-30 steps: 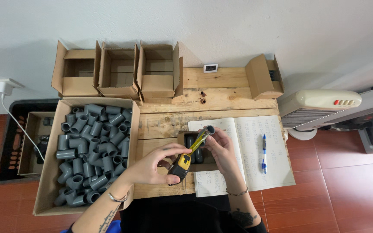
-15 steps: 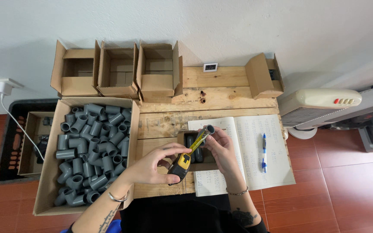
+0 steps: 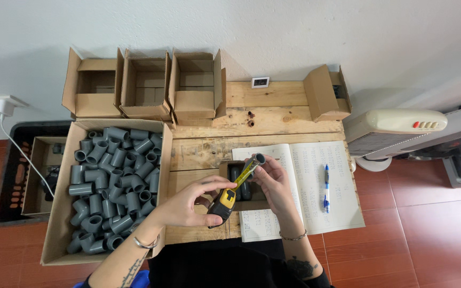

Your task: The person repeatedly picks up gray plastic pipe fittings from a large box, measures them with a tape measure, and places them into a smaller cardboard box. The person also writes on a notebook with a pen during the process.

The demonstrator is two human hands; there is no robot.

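Observation:
My left hand (image 3: 190, 201) grips a yellow and black tape measure (image 3: 224, 201) over the wooden table (image 3: 273, 114). Its yellow tape (image 3: 245, 173) runs up and to the right to a short grey pipe fitting (image 3: 259, 159), which my right hand (image 3: 273, 181) holds at its top end. Under both hands lies a small dark tray (image 3: 241, 186) with more grey fittings in it, partly hidden by my fingers.
A large cardboard box (image 3: 54, 229) of several grey pipe fittings (image 3: 114, 176) stands at the left. Three open cardboard boxes (image 3: 145, 85) line the back, a fourth (image 3: 324, 96) at right. An open notebook (image 3: 316, 186) carries a blue pen (image 3: 326, 186). A white fan heater (image 3: 396, 130) stands right.

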